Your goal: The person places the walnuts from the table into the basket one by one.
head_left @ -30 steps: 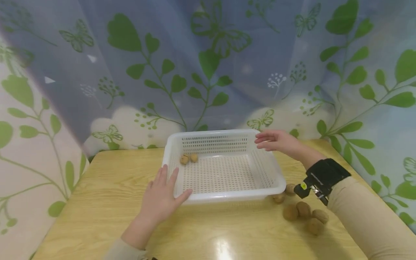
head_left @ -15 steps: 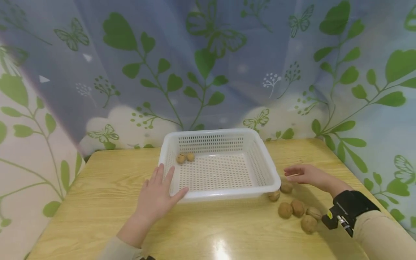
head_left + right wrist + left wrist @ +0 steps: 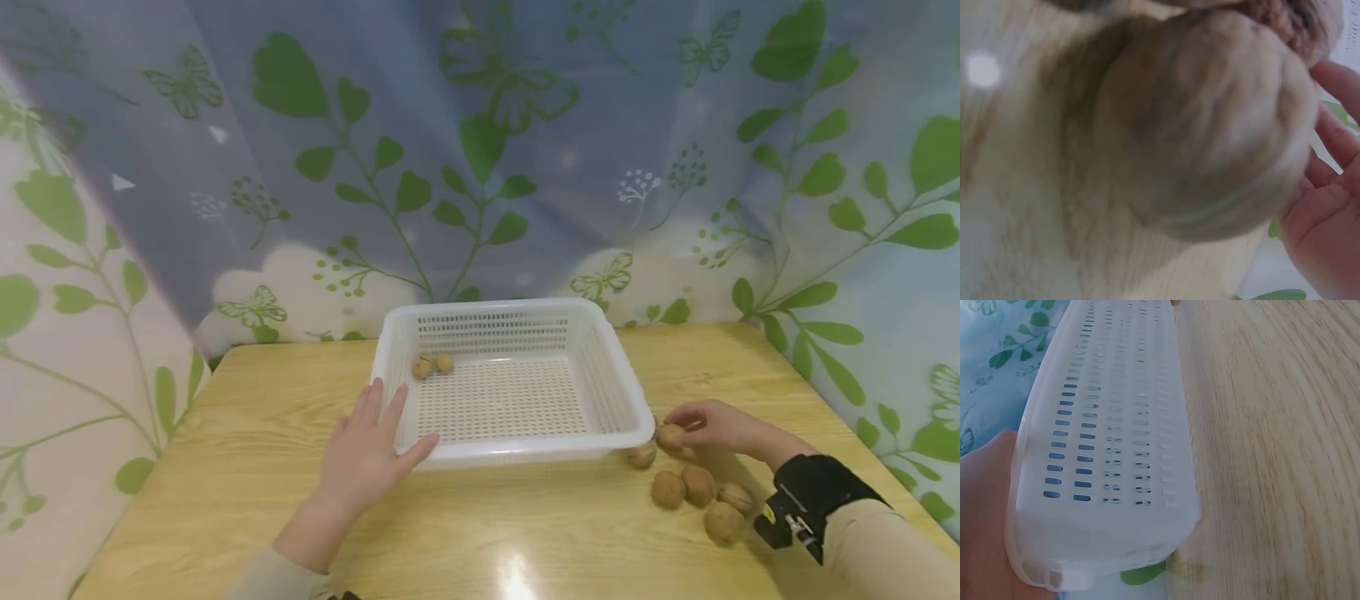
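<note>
A white plastic basket [image 3: 495,454] with slotted walls stands on the table, with two walnuts [image 3: 422,367] in its far left corner. My left hand [image 3: 363,458] rests on the basket's left front corner, fingers spread and straight; the left wrist view shows part of this hand [image 3: 985,512] beside the slotted wall. Off the basket's right front corner, my right hand [image 3: 727,431] has its thumb and fingers around a walnut [image 3: 667,435] on the table. A nearer walnut [image 3: 1210,125] fills much of the right wrist view and partly hides the fingers.
Several loose walnuts [image 3: 699,485] lie in a group to the right of the basket, below my right hand. Another walnut [image 3: 642,455] sits close by the basket's front right corner. A patterned curtain [image 3: 525,167] hangs behind the wooden table [image 3: 285,392].
My right hand has moved from above the basket's right rim, down and to the right, to a walnut on the table, its fingers closing around it. The left hand stays at the corner.
</note>
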Available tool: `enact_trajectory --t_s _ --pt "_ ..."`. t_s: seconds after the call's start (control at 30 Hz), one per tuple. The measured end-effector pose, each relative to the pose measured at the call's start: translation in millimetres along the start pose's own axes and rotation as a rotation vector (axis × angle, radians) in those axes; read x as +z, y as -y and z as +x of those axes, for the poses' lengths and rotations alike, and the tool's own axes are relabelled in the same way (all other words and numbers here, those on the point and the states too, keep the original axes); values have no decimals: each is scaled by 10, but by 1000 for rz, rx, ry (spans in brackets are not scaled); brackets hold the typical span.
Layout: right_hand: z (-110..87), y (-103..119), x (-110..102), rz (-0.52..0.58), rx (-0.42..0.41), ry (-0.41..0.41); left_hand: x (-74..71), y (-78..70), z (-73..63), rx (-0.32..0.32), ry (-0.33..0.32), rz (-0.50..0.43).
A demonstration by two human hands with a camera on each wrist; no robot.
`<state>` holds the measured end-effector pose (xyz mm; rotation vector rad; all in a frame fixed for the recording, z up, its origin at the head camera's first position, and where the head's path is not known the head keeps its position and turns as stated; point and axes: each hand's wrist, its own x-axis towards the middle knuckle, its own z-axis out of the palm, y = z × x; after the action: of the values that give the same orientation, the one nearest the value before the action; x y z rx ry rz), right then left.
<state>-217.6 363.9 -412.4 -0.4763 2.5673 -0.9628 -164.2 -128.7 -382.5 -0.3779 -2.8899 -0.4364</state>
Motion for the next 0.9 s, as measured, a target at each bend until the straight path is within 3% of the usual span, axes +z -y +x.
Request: enact_trajectory --t_s 0.3,0.9 --pt "-110 168 -90 -58 -29 -104 32 2 15 17 -22 -5" --pt "-215 568 -448 18 15 -223 36 31 11 15 -15 -6"
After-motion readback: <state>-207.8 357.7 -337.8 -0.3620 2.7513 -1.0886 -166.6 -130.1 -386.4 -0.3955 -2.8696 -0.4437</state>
